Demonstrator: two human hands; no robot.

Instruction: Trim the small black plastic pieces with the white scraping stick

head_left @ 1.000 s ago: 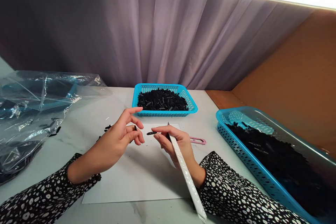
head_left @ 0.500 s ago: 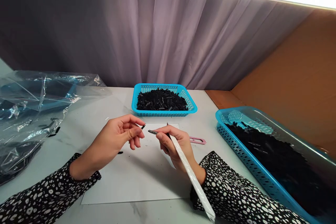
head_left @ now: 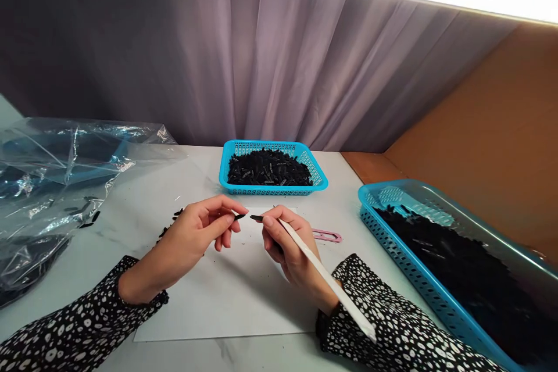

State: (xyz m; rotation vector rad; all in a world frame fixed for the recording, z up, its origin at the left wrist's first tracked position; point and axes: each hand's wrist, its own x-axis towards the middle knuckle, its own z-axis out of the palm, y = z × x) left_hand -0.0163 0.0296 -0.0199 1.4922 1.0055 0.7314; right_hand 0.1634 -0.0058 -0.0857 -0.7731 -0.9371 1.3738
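Note:
My left hand [head_left: 198,232] pinches a small black piece [head_left: 239,217] between thumb and forefinger above a white sheet [head_left: 226,296]. My right hand [head_left: 285,241] is closed on a long white stick-like tool [head_left: 325,273] and also pinches a second small black piece [head_left: 256,218] at its fingertips. The two black pieces point at each other, nearly tip to tip, a little apart. Both arms wear black sleeves with white spots.
A small blue basket [head_left: 272,167] of black pieces stands behind the hands. A larger blue basket [head_left: 436,279] of black pieces sits at the right. A crumpled clear plastic bag [head_left: 56,180] lies at the left, loose black pieces [head_left: 172,221] nearby. A pink clip [head_left: 328,236] lies by my right hand.
My left hand closed from loosely open into a pinch on a black piece and moved right toward my right hand. The white tool's long end swung down and to the right.

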